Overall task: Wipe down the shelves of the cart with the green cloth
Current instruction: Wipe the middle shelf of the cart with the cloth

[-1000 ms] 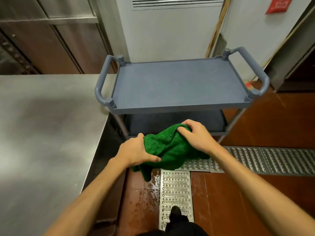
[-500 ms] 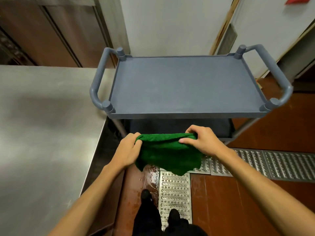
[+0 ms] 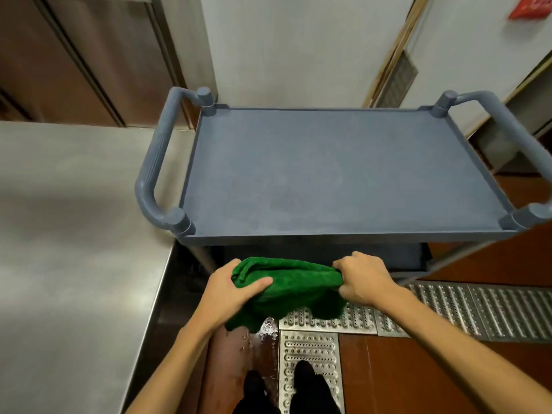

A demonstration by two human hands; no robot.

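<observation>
A grey-blue plastic cart (image 3: 343,174) stands in front of me, its top shelf bare and a lower shelf (image 3: 313,252) partly visible beneath. I hold the green cloth (image 3: 292,289) stretched between both hands, just below and in front of the cart's near edge. My left hand (image 3: 230,291) grips the cloth's left end with the thumb on top. My right hand (image 3: 363,279) grips the right end in curled fingers. The rest of the cloth hangs down toward the floor.
A stainless steel counter (image 3: 68,234) runs along my left, touching the cart's left handle (image 3: 155,162). The right handle (image 3: 513,138) sticks out toward a doorway. Metal drain grates (image 3: 448,309) cross the brown tiled floor, with a wet patch (image 3: 263,330) near my shoes (image 3: 280,386).
I have stepped closer, so the cart fills more of the view. My hands have pulled apart, spreading the bunched cloth into a band between them.
</observation>
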